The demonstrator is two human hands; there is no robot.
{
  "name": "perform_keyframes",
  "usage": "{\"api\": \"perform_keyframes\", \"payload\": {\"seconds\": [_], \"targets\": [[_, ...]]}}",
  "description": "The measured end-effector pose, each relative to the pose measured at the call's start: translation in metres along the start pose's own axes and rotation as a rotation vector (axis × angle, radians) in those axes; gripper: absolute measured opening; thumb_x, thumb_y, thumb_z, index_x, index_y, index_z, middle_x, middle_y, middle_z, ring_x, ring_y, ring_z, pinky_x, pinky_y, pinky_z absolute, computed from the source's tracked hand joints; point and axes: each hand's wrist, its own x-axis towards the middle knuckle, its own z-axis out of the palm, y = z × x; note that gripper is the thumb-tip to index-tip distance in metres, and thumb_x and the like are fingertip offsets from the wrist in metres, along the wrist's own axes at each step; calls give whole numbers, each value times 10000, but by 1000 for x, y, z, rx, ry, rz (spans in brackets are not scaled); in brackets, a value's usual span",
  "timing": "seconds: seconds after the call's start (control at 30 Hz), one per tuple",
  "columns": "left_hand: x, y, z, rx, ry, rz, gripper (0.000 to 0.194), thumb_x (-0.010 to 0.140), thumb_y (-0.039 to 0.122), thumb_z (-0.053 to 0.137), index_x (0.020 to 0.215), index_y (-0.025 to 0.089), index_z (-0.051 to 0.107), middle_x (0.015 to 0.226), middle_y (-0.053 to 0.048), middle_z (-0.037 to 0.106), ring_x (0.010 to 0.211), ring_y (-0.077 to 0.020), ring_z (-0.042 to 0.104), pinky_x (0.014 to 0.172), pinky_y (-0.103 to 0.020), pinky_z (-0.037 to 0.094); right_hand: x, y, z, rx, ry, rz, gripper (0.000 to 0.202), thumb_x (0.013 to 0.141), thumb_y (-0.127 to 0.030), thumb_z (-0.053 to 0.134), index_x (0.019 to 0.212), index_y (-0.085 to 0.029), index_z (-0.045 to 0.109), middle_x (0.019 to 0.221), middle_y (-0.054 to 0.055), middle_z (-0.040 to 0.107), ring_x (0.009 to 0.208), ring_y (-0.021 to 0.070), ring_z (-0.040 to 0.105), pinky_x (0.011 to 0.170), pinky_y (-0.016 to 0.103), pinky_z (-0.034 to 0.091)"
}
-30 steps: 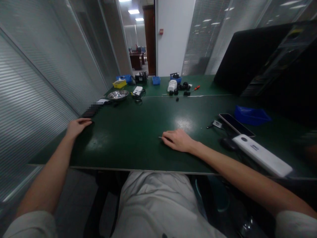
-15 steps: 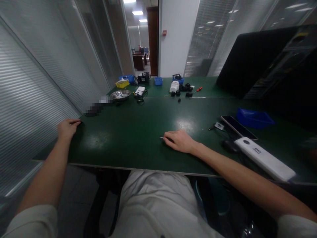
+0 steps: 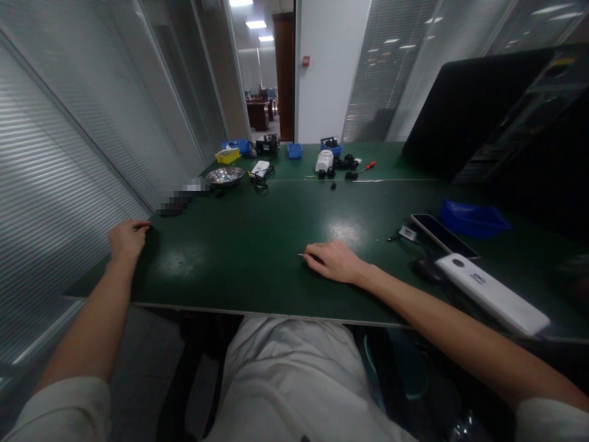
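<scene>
My left hand (image 3: 127,239) rests near the left edge of the green table (image 3: 239,245), its fingers pinched together; what they hold, if anything, is too small to make out. On the middle of the table, nearer the front edge, lies my right hand (image 3: 334,260) with its fingers closed on a thin pale stick (image 3: 300,255), whose tip sticks out to the left. Most of the stick is hidden by the fingers.
A metal bowl (image 3: 225,177), a yellow tray (image 3: 227,156) and a white device with cables (image 3: 260,169) stand at the back left. Right of my right hand are a phone (image 3: 444,236), a blue tray (image 3: 473,220) and a long white device (image 3: 492,294).
My left hand has shifted very slightly to the right, with its forearm. My right hand has stayed almost still.
</scene>
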Motion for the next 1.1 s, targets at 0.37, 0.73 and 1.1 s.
{"api": "perform_keyframes", "payload": {"seconds": [0.37,0.73,1.1], "targets": [[6,-3,7,221,-25,124,375,974,240,536,1227,54,742,1096,-141,709,915,-227,554,840,-261,369,1,1,2,-1,12,-5,313,1078,-384,379,948,-204,600,872,31,688,682,134,559,639,290,274],[4,0,11,245,8,174,327,949,201,560,1167,54,755,998,-119,617,798,-199,445,668,-227,225,0,1,1,8,12,-11,315,1080,-385,379,961,-203,607,873,29,689,669,127,554,629,288,268],[-4,10,1,149,36,97,317,936,232,612,1133,27,754,789,-59,603,697,-174,398,681,-206,235,0,1,2,-1,12,-8,322,1082,-390,375,975,-202,613,891,39,700,688,135,566,633,290,266]]}}
